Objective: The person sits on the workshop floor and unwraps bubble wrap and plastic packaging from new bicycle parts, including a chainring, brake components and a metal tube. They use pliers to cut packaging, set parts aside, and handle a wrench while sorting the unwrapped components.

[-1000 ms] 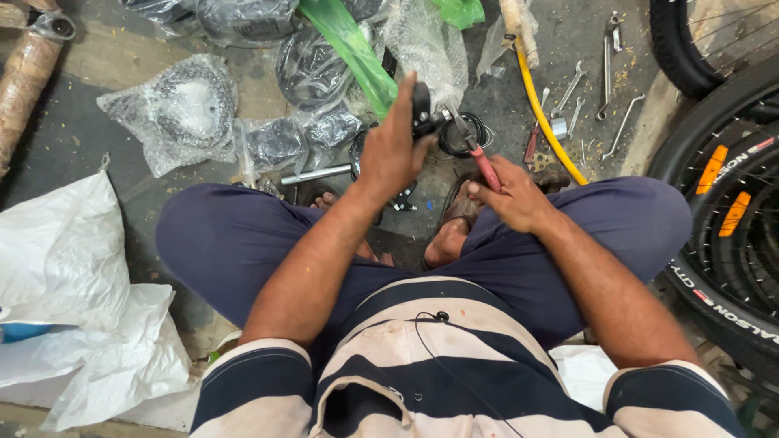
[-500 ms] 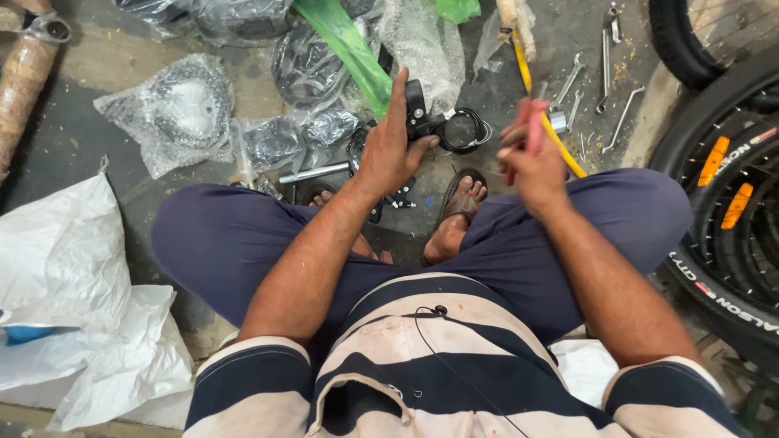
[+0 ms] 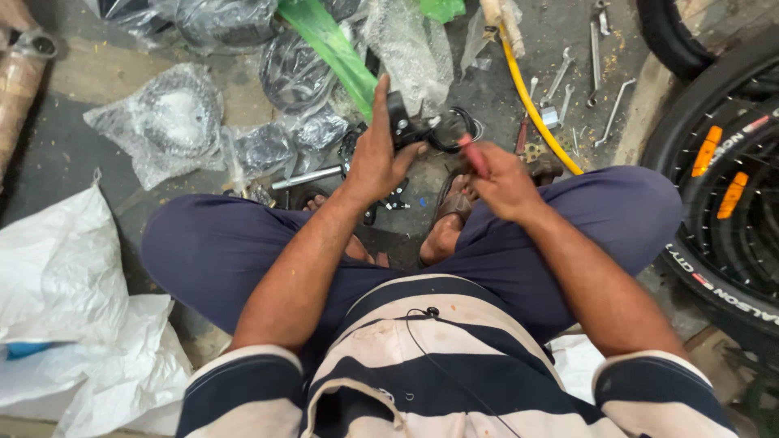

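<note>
I sit cross-legged on the floor in dark blue trousers. My left hand grips a small black bicycle part with a black cable loop hanging from its right side. My right hand is closed around a red-handled tool, whose tip points toward the black part. The two hands are close together above my sandalled feet.
Bubble-wrapped parts and a green frame tube lie ahead. A yellow hose and several spanners lie at the upper right. Bicycle tyres stand at the right, white sacks at the left.
My right hand lifted the red-handled tool off the floor, raised it to the right, then brought it back left and down toward the black part. My left hand stayed put.
</note>
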